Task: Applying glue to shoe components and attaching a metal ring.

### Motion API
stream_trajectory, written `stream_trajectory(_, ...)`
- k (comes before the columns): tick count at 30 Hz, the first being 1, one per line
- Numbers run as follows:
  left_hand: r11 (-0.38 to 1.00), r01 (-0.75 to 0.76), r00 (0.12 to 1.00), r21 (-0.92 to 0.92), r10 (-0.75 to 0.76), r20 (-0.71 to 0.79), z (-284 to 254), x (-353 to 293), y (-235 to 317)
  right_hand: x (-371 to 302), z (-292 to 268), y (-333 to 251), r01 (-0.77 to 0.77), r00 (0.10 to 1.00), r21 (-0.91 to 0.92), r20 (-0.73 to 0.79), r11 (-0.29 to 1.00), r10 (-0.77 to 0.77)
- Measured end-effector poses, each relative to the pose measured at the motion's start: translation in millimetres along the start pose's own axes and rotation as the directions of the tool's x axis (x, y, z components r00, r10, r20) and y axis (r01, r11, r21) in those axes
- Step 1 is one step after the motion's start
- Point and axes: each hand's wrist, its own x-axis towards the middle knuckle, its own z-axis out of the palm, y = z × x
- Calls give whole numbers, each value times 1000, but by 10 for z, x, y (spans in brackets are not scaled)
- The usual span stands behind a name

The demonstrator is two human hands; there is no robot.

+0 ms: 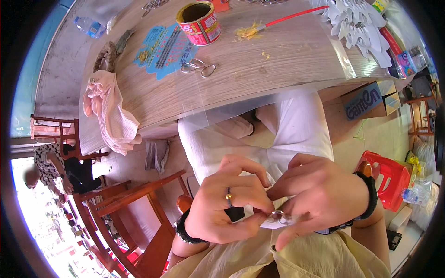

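- The big tabletop [245, 65] was out in front, but the hands were over the lap. If something fell, the tabletop could not catch it.
- The white trousers [296, 125] were near the hands. A white piece dropped there could be hard to spot, because both were white. It could also slide down to the floor [391, 127].
- The pink cloth [109, 109] hung over the tabletop's left edge. A bump could make it slip off.
- The right hand [317, 192] was mostly curled up. Its fingers were bent and seemed to pinch the right side of the white piece.
- The left hand [232, 199] was curled too. Its thumb and finger came close together at the piece's left side, touching it.
- The white piece [278, 224] was between the two hands. Fingers hid part of it. It looked thin, so a hard tug could bend or rip it.
- The tiny metal ring [278, 213] was by the left fingertips. A loose pinch could let it pop away. I could not tell if it went through the piece.
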Motion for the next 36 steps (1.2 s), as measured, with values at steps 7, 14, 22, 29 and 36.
stream_trajectory(7, 999, -36, 996, -14, 35, -80, -32, -20, -8, -23, -50, -88, -125, 984, -115, -138, 985, 109)
stream_trajectory(14, 999, -35, 995, 20, 37, -89, -19, -15, 4, -56, -108, -42, -10, 988, 21, -155, 1000, 13)
stream_trajectory(22, 997, -5, 995, 81, 12, -95, -6, -20, 43, -24, -109, -34, 9, 988, 40, -152, 999, -3)
stream_trajectory(29, 995, -4, 996, 101, 13, -90, -25, -29, 64, -1, -118, -46, 15, 991, 74, -135, 997, -5)
stream_trajectory(36, 994, 2, 997, 107, 6, -73, -16, -32, 71, 7, -135, -57, 1, 994, 97, -112, 995, 10)
